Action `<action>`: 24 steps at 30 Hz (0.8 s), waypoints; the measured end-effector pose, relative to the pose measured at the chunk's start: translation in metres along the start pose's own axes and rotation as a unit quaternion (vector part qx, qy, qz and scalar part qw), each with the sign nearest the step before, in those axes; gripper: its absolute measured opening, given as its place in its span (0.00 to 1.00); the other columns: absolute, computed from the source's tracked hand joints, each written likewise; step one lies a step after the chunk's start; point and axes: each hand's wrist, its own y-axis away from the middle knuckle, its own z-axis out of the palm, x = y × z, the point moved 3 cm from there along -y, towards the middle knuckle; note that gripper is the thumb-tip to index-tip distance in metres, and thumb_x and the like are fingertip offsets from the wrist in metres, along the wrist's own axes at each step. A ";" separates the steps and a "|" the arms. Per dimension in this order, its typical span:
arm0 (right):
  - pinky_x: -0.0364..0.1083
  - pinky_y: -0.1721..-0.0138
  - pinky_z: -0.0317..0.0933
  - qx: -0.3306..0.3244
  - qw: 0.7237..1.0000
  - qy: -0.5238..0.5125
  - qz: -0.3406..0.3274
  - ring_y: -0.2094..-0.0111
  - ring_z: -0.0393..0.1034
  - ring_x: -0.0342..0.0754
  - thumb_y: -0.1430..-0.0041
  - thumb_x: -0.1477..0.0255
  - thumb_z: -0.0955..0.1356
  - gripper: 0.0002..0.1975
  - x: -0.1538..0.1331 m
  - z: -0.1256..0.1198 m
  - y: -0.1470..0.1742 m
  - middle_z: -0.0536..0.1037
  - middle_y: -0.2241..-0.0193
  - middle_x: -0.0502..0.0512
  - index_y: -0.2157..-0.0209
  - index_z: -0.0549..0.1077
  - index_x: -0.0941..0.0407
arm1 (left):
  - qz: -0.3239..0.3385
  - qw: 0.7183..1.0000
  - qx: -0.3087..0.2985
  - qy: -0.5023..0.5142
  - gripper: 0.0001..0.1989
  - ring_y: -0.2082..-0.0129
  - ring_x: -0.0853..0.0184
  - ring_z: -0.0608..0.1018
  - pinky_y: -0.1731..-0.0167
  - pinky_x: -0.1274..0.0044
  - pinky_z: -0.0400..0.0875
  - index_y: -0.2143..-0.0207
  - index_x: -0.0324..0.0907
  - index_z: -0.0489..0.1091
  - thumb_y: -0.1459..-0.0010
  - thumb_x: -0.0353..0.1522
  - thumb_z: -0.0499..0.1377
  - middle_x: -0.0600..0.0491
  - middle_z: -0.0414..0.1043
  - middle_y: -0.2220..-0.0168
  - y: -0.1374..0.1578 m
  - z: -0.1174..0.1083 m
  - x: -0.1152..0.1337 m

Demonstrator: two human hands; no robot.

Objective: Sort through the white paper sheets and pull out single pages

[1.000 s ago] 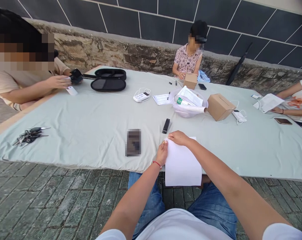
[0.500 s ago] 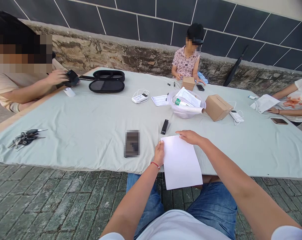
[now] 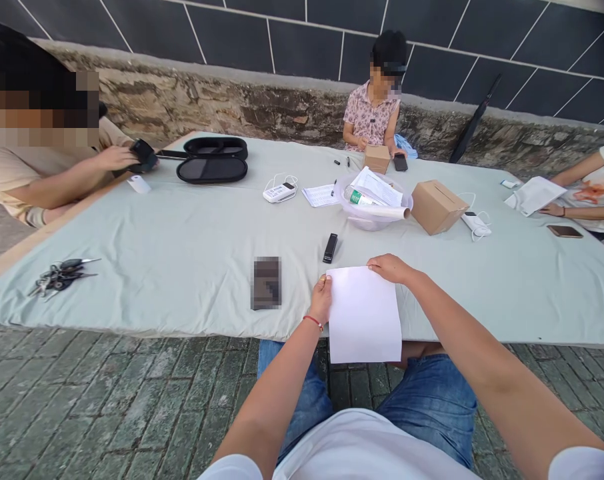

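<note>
A blank white sheet of paper [image 3: 365,317] spans the table's near edge, its lower part hanging over my lap. My left hand [image 3: 322,299] grips it by the upper left edge, thumb on top. At the top right corner, my right hand [image 3: 388,268] has its fingers closed on the paper's edge. Just beyond the sheet lies a small black stapler-like object [image 3: 331,248]. To the left of my left hand is a dark, blurred-out rectangular item [image 3: 267,283].
On the cloth-covered table [image 3: 182,267] are keys [image 3: 62,275], an open black case [image 3: 212,168], a white power strip [image 3: 281,192], a plastic basin [image 3: 369,219] with papers and a bottle, and cardboard boxes [image 3: 439,207]. Several people sit around it.
My right hand's fingers have gone from stretched out to closed on the paper's top right corner. The sheet's lower edge now sits straighter and slightly higher in view.
</note>
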 end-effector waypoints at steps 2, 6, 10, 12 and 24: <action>0.45 0.65 0.57 0.003 1.000 -0.010 0.004 0.67 0.69 0.49 0.36 0.65 0.61 0.13 0.001 0.001 0.003 0.79 0.67 0.52 0.66 0.77 0.51 | -0.011 1.000 -0.010 0.005 0.19 0.69 0.68 0.72 0.62 0.73 0.69 0.65 0.43 0.66 0.45 0.49 0.59 0.53 0.70 0.68 -0.002 -0.001 -0.001; 0.46 0.64 0.58 0.020 0.999 -0.032 0.019 0.65 0.70 0.49 0.37 0.64 0.61 0.13 0.006 -0.001 0.009 0.79 0.65 0.51 0.65 0.77 0.51 | -0.015 1.000 -0.010 0.018 0.18 0.72 0.70 0.70 0.66 0.74 0.69 0.67 0.43 0.64 0.47 0.48 0.60 0.56 0.67 0.71 -0.005 -0.003 -0.006; 0.47 0.63 0.59 0.045 0.996 -0.061 0.042 0.64 0.70 0.50 0.39 0.64 0.63 0.13 0.018 -0.005 0.019 0.79 0.64 0.53 0.63 0.78 0.52 | -0.004 1.000 0.003 0.023 0.18 0.73 0.71 0.69 0.68 0.75 0.68 0.68 0.44 0.63 0.46 0.48 0.59 0.56 0.66 0.72 -0.007 -0.003 -0.010; 0.47 0.62 0.59 0.059 0.993 -0.087 0.047 0.64 0.69 0.50 0.40 0.64 0.64 0.13 0.026 -0.005 0.024 0.79 0.64 0.53 0.63 0.78 0.53 | 0.005 1.000 0.006 0.012 0.18 0.73 0.70 0.69 0.68 0.75 0.68 0.68 0.44 0.64 0.46 0.49 0.59 0.55 0.66 0.71 -0.007 -0.002 -0.010; 0.44 0.68 0.61 0.168 0.878 -0.420 0.155 0.69 0.66 0.44 0.47 0.57 0.68 0.19 0.059 0.046 0.029 0.76 0.65 0.53 0.58 0.74 0.54 | 0.023 1.000 -0.007 -0.016 0.15 0.73 0.70 0.67 0.69 0.77 0.65 0.69 0.44 0.62 0.42 0.46 0.58 0.56 0.64 0.72 -0.008 0.000 -0.008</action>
